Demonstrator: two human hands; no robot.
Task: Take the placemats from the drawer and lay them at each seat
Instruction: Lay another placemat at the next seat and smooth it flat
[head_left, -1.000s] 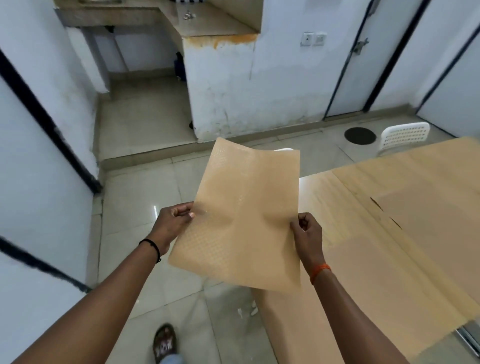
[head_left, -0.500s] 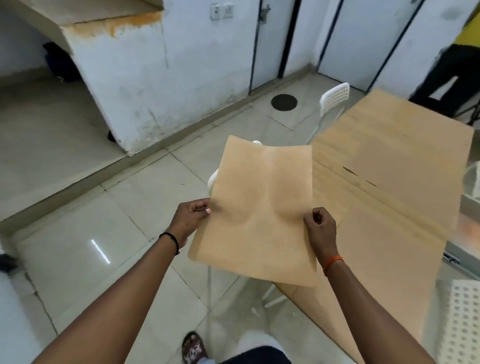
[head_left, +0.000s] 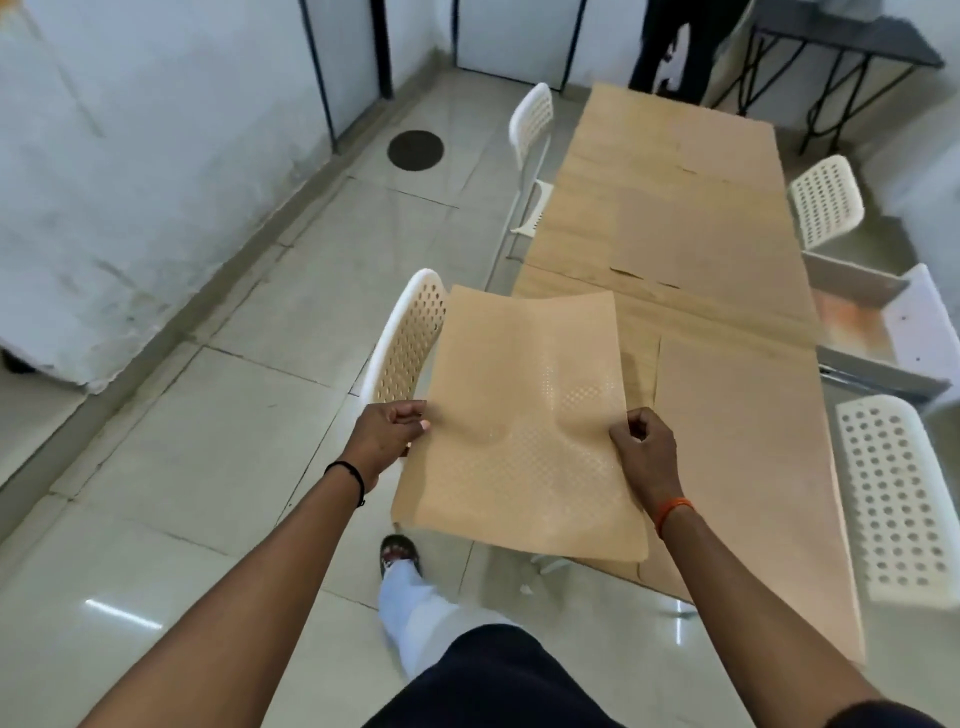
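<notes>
Two hands hold one tan placemat (head_left: 524, 426) in the air before the near left corner of the long wooden table (head_left: 727, 415). The left hand (head_left: 387, 431) pinches its left edge, the right hand (head_left: 644, 447) its right edge. Its long axis runs away from the person, roughly along the table's length, the far end curling upward beside a white chair (head_left: 408, 338).

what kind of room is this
Probably a plain dining or break room: a long wooden table with white perforated chairs on both sides, a tiled floor, and a placemat held in both hands.
</notes>
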